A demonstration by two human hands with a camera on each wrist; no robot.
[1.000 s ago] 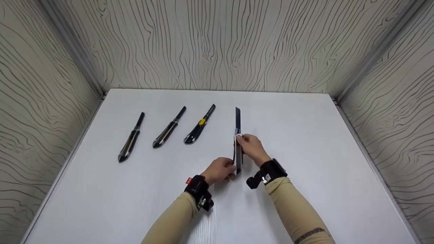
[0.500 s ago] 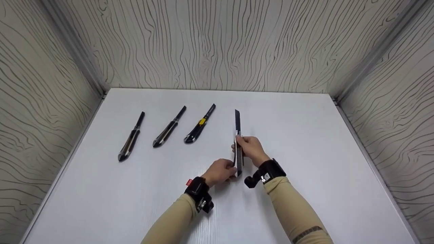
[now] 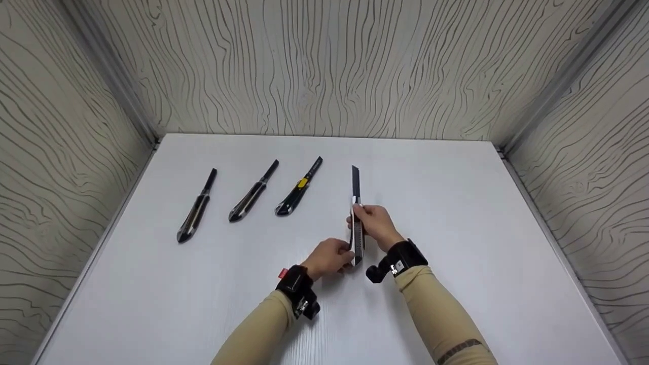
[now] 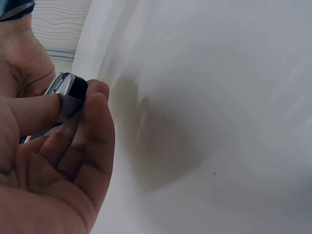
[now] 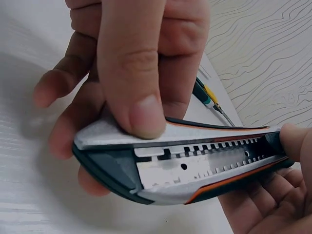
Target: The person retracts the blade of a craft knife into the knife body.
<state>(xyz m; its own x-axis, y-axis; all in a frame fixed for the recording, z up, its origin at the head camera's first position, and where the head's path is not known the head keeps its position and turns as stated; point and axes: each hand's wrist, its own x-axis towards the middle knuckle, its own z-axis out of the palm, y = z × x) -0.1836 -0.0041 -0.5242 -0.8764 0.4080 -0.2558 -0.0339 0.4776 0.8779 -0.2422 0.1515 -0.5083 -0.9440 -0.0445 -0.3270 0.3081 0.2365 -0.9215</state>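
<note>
Both hands hold one utility knife, its dark blade out and pointing away from me in the head view. My left hand pinches the rear end of the handle between thumb and fingers. Further forward, my right hand grips the handle's front part, thumb on top. Seen from the right wrist, the handle is silver and dark green with orange trim, and a toothed slot runs along it. The right thumb presses at the slot's far end. From the left wrist, the knife's butt shows between the fingertips.
Three more utility knives lie left of the hands, blades out: one with a yellow slider, a middle one and a leftmost one. They rest on a white table, enclosed by wood-patterned panels at the back and sides.
The knife and right hand have shifted slightly toward me, and right fingertips now show at the handle's left side. The left hand keeps its pinch; the three lying knives stay put.
</note>
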